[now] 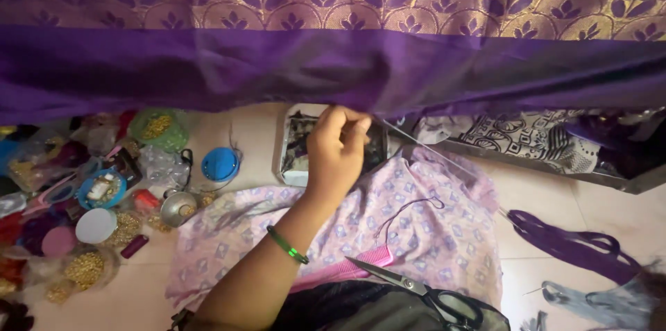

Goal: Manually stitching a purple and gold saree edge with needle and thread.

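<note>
Purple silk cloth with gold lotus border (333, 60) stretched across the top, lower edge hanging over the floor. Right hand (338, 154) up at that edge, fingertips pinched together on it, thread trailing. Best kept taut, pinch small. Left hand unseen.

Scissors (430, 293) lie on the lap, tin (295, 157) beyond, under the cloth (208, 67).
</note>
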